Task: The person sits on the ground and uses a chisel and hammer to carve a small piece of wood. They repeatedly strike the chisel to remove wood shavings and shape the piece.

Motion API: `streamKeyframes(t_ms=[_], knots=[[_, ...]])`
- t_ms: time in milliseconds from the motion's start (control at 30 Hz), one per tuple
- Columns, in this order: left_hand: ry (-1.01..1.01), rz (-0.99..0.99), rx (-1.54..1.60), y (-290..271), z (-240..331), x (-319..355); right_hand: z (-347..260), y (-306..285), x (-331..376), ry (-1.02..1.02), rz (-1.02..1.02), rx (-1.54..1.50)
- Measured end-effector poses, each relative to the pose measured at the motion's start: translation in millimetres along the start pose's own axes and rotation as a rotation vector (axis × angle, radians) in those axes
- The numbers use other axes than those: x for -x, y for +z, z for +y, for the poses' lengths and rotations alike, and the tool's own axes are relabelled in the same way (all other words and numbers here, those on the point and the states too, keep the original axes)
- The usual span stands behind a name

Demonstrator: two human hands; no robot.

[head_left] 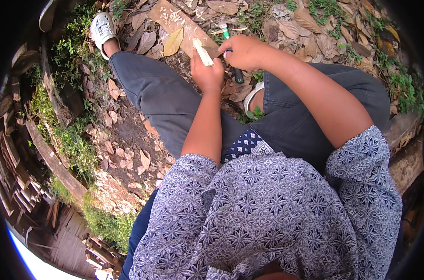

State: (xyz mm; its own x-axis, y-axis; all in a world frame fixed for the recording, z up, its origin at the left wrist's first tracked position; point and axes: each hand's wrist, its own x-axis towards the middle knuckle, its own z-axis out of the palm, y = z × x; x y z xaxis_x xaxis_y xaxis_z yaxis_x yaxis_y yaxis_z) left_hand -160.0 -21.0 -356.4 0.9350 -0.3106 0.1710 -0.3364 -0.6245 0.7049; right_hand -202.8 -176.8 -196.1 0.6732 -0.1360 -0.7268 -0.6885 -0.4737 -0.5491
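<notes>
My left hand (207, 73) is closed around a pale, whittled stick of wood (202, 52), which points up and away from me. Close beside it on the right, my right hand (244, 50) has its fingers curled round a small dark tool (228, 51); most of the tool is hidden, so its exact kind is unclear. A brown wooden board (187, 29) lies on the ground under and beyond the stick, with pale wood shavings (174, 16) and a yellow leaf (174, 41) on it. Below my right hand shows a black handle (238, 75) with a green-marked end.
A green and white tube-like thing (224, 31) lies just beyond my right hand. Dry leaves (286, 28) cover the ground. My legs (151, 88) spread to either side, with a pale clog (102, 30) at far left. Stacked timber (23, 186) stands at left.
</notes>
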Motion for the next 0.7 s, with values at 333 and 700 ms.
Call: streamKeyframes(t_ms=[333, 700], knots=[[0.036, -0.039, 0.072, -2, 8, -3, 36, 10, -23, -0.101, 0.157, -0.028], [-0.005, -0.069, -0.027, -2, 20, -8, 32, -1, -5, -0.126, 0.099, -0.112]])
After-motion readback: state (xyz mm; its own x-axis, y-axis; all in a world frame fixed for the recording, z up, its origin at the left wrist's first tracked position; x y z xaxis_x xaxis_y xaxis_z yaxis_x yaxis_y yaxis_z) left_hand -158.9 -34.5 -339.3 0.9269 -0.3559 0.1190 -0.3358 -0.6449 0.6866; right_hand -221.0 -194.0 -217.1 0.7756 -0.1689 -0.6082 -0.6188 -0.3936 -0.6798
